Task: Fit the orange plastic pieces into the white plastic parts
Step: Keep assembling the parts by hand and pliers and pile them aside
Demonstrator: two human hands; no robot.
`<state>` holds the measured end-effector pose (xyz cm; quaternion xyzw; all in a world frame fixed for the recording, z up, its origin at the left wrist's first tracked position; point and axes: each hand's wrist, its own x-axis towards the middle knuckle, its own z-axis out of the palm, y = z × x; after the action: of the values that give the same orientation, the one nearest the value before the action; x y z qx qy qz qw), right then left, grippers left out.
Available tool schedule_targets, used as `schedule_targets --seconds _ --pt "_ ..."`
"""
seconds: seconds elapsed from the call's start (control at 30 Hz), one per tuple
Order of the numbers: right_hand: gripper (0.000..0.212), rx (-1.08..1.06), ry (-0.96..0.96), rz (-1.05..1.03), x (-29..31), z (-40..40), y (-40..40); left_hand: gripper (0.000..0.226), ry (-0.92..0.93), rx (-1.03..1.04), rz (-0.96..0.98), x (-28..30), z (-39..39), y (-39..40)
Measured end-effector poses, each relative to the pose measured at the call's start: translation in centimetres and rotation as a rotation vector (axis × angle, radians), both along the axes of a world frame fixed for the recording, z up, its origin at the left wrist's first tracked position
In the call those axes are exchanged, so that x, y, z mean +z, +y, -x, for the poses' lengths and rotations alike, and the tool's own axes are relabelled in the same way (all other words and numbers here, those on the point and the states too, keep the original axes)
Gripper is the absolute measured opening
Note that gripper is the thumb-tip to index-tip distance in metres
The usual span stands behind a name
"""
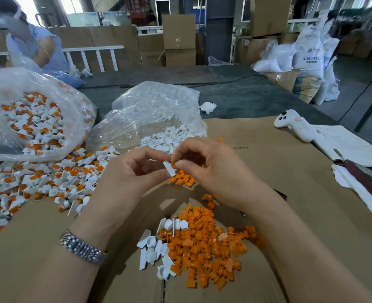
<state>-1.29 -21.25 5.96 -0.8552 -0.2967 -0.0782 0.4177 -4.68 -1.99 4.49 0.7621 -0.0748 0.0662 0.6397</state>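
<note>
Head view: left hand (126, 171) pinches a white part (169, 168), steadying it centrally above the cardboard (268, 171); right hand (204, 162) pinches an orange piece (173, 165) against it for seating. Loose orange stock (204, 243) lies near; finished assemblies (45, 180) lie left.

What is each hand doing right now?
Left hand: closed, pinching a small white plastic part.
Right hand: closed, pinching a small round orange plastic piece against that part.

White plastic part (169, 168) held tilted above tabletop, orange piece (173, 165) at its upper end. Loose orange pieces (204, 243) heaped near front edge, few white parts (156, 248) touching heap's left.
</note>
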Motion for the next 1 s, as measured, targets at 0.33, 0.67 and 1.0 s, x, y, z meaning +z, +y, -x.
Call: schedule_targets --seconds 0.33,0.67,1.0 --pt "0.022 0.079 0.149 -0.254 0.3 0.5 0.1 0.040 -0.077 0.019 0.202 -0.4 -0.9 0.3" --pt "0.023 -0.029 -0.111 -0.177 0.1 0.5 0.6 0.031 -0.036 -0.061 0.392 -0.3 -0.8 0.4" --pt "0.022 -0.043 -0.266 -0.043 -0.3 0.5 0.9 0.023 0.035 -0.006 0.446 -0.3 -1.3 -0.1"
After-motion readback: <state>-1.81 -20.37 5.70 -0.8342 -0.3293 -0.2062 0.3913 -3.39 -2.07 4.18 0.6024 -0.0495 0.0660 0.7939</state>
